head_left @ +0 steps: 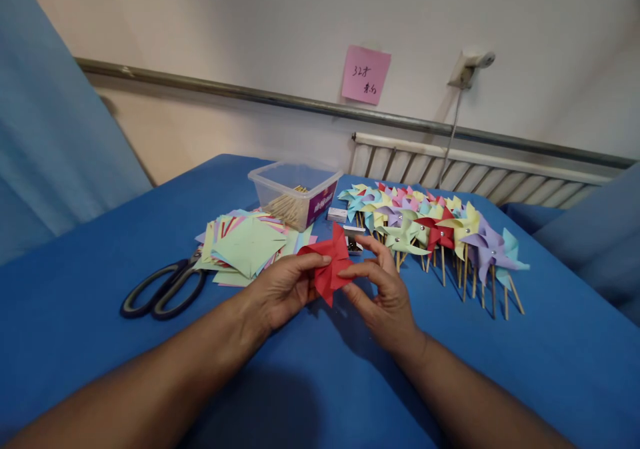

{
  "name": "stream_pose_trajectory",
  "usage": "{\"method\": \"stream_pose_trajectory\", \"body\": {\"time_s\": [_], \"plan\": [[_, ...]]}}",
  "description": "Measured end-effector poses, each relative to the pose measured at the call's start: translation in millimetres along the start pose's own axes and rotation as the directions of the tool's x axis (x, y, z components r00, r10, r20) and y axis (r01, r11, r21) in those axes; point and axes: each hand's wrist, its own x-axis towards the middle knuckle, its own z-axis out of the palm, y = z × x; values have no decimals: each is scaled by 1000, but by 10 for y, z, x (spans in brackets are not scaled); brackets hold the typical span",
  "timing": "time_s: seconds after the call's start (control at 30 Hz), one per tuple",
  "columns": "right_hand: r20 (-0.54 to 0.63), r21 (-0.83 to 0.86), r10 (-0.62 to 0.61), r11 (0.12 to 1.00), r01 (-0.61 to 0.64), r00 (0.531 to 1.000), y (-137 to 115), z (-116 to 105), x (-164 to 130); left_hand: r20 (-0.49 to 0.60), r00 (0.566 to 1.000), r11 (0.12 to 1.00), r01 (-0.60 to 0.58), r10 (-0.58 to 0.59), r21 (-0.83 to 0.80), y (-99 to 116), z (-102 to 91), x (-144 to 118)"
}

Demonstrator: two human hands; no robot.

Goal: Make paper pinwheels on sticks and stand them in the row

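Note:
A red paper pinwheel (332,266), its points folded in toward the middle, is held up between my two hands above the table. My left hand (290,288) pinches it from the left, thumb on top near the centre. On the other side, my right hand (383,286) grips a point of it between thumb and fingertips. No stick shows on this pinwheel. Just behind it lies a small open box (354,244) with dark bits inside, partly hidden by my right fingers. A small closed box (337,214) sits farther back.
Scissors (163,292) lie left, beside a pile of coloured paper squares (250,246). Behind stands a clear plastic tub (280,181) of wooden sticks. Several finished pinwheels (443,229) on sticks lie right. A blue cloth (100,342) covers the table; a radiator (480,169) is beyond.

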Motion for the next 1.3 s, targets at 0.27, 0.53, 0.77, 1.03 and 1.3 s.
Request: {"method": "stream_pose_trajectory", "body": {"time_s": [0.27, 0.53, 0.77, 1.03, 1.3], "plan": [[2, 128, 104, 986, -104, 995, -56, -12, 12, -32, 999, 998, -34, 36, 46, -56, 21, -1], [-62, 72, 128, 990, -123, 990, 27, 28, -9, -44, 998, 999, -36, 35, -25, -36, -12, 30], [-166, 111, 225, 972, -209, 960, 47, 27, 20, -44, 999, 996, -17, 13, -90, -8, -19, 38], [155, 593, 588, 587, -551, 794, 14, 129, -13, -31, 995, 990, -99, 96, -101, 39, 11, 17], [212, 622, 606, 522, -584, 767, 89, 84, 52, -8, 985, 976, -170, 173, 135, -63, 9, 27]]}}
